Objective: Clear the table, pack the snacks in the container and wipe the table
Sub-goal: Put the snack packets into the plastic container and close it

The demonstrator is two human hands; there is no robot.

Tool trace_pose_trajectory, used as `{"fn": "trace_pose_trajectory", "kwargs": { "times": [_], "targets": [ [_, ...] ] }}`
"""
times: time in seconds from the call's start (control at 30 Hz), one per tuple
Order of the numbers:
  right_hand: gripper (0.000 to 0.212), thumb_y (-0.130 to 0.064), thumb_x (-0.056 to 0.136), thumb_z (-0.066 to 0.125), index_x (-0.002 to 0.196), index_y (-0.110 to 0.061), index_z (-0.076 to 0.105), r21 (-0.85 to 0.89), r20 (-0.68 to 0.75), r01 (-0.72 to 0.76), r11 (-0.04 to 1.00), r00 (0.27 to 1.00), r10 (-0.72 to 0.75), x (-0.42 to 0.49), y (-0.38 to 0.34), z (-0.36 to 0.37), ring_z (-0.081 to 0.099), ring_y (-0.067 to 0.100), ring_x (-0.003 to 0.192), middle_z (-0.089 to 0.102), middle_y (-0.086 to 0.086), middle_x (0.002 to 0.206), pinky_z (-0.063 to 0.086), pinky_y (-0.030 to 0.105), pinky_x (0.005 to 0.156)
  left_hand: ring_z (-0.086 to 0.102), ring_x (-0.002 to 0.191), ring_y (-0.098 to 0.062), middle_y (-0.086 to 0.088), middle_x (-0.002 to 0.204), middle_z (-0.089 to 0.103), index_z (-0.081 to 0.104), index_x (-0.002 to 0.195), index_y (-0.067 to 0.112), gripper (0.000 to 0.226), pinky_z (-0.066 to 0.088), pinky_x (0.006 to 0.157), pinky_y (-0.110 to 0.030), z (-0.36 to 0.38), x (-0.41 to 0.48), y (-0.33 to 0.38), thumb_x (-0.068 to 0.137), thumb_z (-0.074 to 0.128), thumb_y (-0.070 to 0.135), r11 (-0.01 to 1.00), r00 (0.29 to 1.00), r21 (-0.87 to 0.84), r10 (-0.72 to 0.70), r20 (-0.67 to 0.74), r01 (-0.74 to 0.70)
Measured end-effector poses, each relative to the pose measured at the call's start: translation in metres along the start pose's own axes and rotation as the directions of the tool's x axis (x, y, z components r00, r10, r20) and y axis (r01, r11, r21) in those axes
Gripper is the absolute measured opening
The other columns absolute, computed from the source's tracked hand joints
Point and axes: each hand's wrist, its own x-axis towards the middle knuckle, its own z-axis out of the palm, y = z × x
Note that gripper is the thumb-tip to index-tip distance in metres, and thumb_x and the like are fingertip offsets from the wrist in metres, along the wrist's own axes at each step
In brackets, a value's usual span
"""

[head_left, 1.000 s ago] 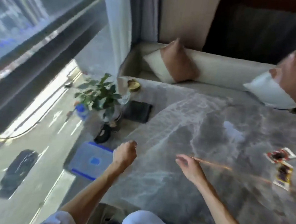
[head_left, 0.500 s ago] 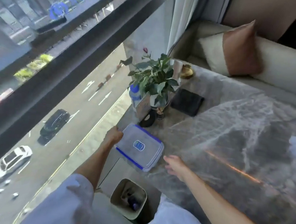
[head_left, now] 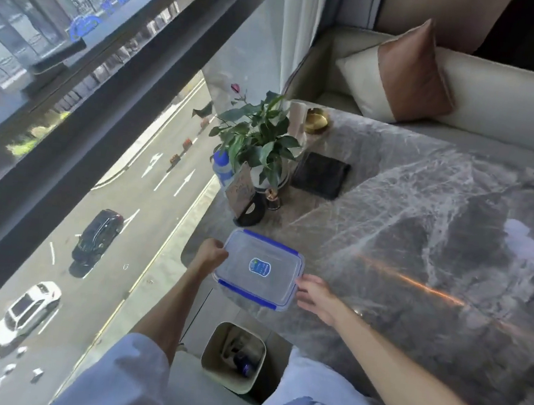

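Note:
A clear plastic container (head_left: pixel 261 268) with blue clips and a blue label on its lid sits at the near left corner of the grey marble table (head_left: pixel 417 249). My left hand (head_left: pixel 211 254) grips the container's left edge with curled fingers. My right hand (head_left: pixel 314 293) touches its right edge, fingers spread against the rim. The lid is on the container. No snacks are in view.
A potted plant (head_left: pixel 258 139), a blue-capped bottle (head_left: pixel 222 165), a black tape roll (head_left: pixel 251 212) and a black cloth (head_left: pixel 320 175) stand behind the container. A gold dish (head_left: pixel 316 120) sits at the far corner. A waste bin (head_left: pixel 233 355) is under the table edge. Cushioned sofa behind; window left.
My view swung left, so the snack wrappers left the frame. My left hand went to the container's left edge and my right hand came in to its right edge.

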Motion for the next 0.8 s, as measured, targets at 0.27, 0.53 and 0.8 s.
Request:
{"fn": "trace_pose_trajectory", "kwargs": {
  "times": [0.27,0.53,0.8],
  "targets": [
    [0.036,-0.011,0.091,0.063,0.123,-0.017,0.049,0.213,-0.315,0.183,0.960,0.943,-0.110,-0.048,0.025,-0.184,0.057,0.021,0.091,0.062,0.004,0.107,0.049,0.047,0.089,0.040,0.076,-0.019,-0.005,0.069,0.042,0.050,0.078,0.005,0.026,0.031,0.069,-0.034,0.151,-0.045,0.105,0.052,0.048,0.010,0.973,0.955,-0.127,0.217,0.202,-0.194],
    [0.038,-0.011,0.091,0.063,0.128,-0.013,0.053,0.293,-0.567,0.312,0.904,0.818,-0.098,-0.124,0.076,-0.397,0.055,0.024,0.102,0.060,0.008,0.117,0.047,0.045,0.091,0.042,0.058,-0.016,-0.005,0.068,0.045,0.045,0.086,0.007,0.024,0.036,0.055,-0.028,0.343,-0.134,0.219,0.077,0.058,-0.011,0.960,0.880,-0.167,0.272,0.388,-0.223],
    [0.033,0.001,0.091,0.058,0.124,-0.008,0.057,0.361,-0.595,0.323,0.875,0.802,-0.050,-0.153,0.132,-0.499,0.055,0.015,0.069,0.062,0.005,0.095,0.043,0.027,0.061,0.051,0.082,-0.023,-0.012,0.084,0.049,0.048,0.085,0.015,0.022,0.049,0.077,-0.039,0.461,-0.190,0.245,0.084,0.041,-0.006,0.991,0.915,-0.117,0.110,0.388,-0.069]
  ]
}}
